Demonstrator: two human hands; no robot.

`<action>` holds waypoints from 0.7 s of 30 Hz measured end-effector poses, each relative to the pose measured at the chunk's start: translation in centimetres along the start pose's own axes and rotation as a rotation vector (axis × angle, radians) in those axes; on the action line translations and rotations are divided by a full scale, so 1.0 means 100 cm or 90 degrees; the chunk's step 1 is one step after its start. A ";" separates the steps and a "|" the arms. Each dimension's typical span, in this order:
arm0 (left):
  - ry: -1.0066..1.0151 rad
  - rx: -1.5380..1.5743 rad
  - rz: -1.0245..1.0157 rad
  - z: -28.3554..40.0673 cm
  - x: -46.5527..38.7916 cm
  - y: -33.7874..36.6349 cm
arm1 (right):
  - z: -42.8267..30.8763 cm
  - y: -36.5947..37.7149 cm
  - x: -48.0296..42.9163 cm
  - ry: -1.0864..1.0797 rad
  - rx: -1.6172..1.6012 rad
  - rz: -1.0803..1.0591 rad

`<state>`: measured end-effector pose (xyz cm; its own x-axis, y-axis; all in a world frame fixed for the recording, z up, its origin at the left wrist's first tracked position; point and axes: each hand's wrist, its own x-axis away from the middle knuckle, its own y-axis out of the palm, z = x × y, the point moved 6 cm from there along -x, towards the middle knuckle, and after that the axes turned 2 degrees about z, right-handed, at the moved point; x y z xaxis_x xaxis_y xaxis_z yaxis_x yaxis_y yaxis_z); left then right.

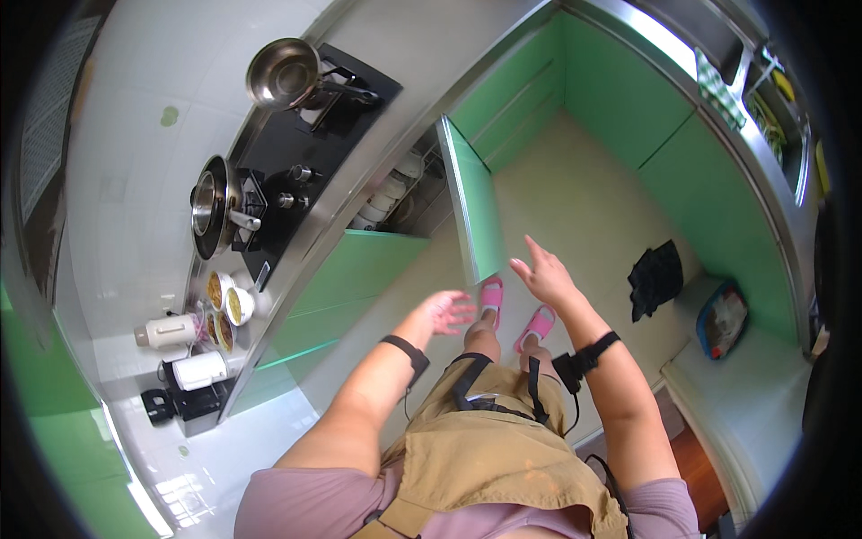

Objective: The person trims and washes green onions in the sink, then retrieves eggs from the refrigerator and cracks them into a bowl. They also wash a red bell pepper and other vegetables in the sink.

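Observation:
My left hand [446, 312] is held out in front of the apron with its fingers spread and nothing in it. To its right, my right hand [544, 273] is also empty, thumb and fingers apart. Both are near the lower edge of a green cabinet door [475, 202] that stands ajar; neither plainly touches it. Inside the cabinet, white bowls [384, 195] sit on a wire rack. On the black gas hob [289, 162] are a steel pan [286, 73] and, at the other burner, stacked pans [214, 207].
Bowls of food [239, 306], an electric kettle [168, 331] and a white appliance [201, 370] stand on the left counter. A black mat or bag [655, 279] lies on the floor at right, near a lined waste bin [724, 320]. A checked cloth [717, 91] hangs by the sink.

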<state>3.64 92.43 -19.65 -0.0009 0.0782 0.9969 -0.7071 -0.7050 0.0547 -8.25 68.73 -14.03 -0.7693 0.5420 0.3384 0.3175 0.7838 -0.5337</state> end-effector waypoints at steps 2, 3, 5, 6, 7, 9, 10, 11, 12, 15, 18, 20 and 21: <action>0.035 -0.004 0.095 0.028 -0.007 -0.039 | -0.016 0.020 -0.009 0.020 0.004 -0.009; 0.052 -0.003 0.138 0.042 -0.012 -0.059 | -0.025 0.030 -0.010 0.020 0.036 0.015; 0.102 -0.004 0.196 0.075 -0.027 -0.094 | -0.040 0.052 -0.014 0.016 0.101 0.038; 0.140 0.019 0.225 0.093 -0.036 -0.109 | -0.047 0.063 -0.017 0.011 0.134 0.039; 0.175 0.037 0.257 0.110 -0.047 -0.123 | -0.052 0.071 -0.019 -0.001 0.165 0.046; 0.248 0.130 0.289 0.145 -0.071 -0.146 | -0.054 0.079 -0.023 0.010 0.163 0.074; 0.283 0.178 0.298 0.163 -0.084 -0.156 | -0.054 0.081 -0.023 0.012 0.158 0.075; 0.314 0.223 0.316 0.182 -0.097 -0.166 | -0.052 0.080 -0.024 0.015 0.159 0.076; 0.330 0.297 0.337 0.198 -0.112 -0.174 | -0.048 0.076 -0.023 0.018 0.149 0.091; 0.364 0.438 0.430 0.241 -0.152 -0.192 | -0.035 0.052 -0.019 0.047 0.172 0.139; 0.336 0.550 0.418 0.268 -0.193 -0.199 | -0.025 0.027 -0.024 0.056 0.215 0.149; 0.335 0.581 0.376 0.279 -0.216 -0.201 | -0.020 0.015 -0.029 0.071 0.224 0.129; 0.360 0.579 0.336 0.287 -0.226 -0.200 | -0.018 0.010 -0.033 0.069 0.230 0.127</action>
<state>38.16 84.54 -41.64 -0.6133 -0.2324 0.7549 0.2340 -0.9663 -0.1073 -4.42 68.30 -14.25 -0.6430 0.7166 0.2701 0.2253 0.5141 -0.8276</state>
